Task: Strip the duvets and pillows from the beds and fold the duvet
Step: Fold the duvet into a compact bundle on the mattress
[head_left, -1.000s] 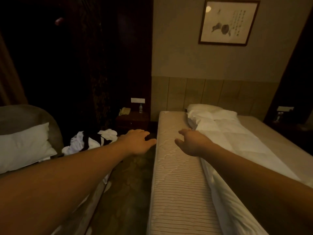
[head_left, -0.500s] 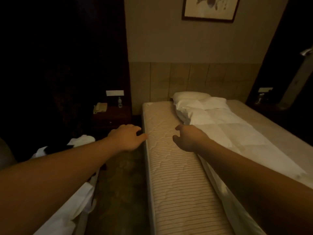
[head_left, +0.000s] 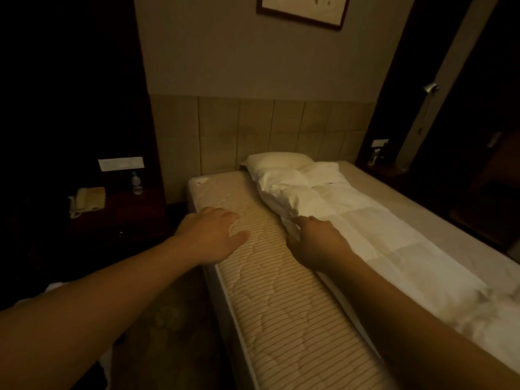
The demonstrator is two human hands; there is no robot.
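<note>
Dim room, both arms reach mid-frame over the bare striped mattress (head_left: 281, 291), left hand (head_left: 209, 237) flat with loose fingers holding nothing, right hand (head_left: 315, 243) at the white duvet (head_left: 365, 226) edge, grasp unclear, pillow (head_left: 277, 160) at headboard, upper centre.

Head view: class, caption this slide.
Both open hands, left hand and right hand, reach toward the white duvet on a bare mattress.

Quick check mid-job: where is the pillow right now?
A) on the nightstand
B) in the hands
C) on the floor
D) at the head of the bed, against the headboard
D: the pillow lies at the head of the bed by the headboard, above the folded-over duvet.
</note>
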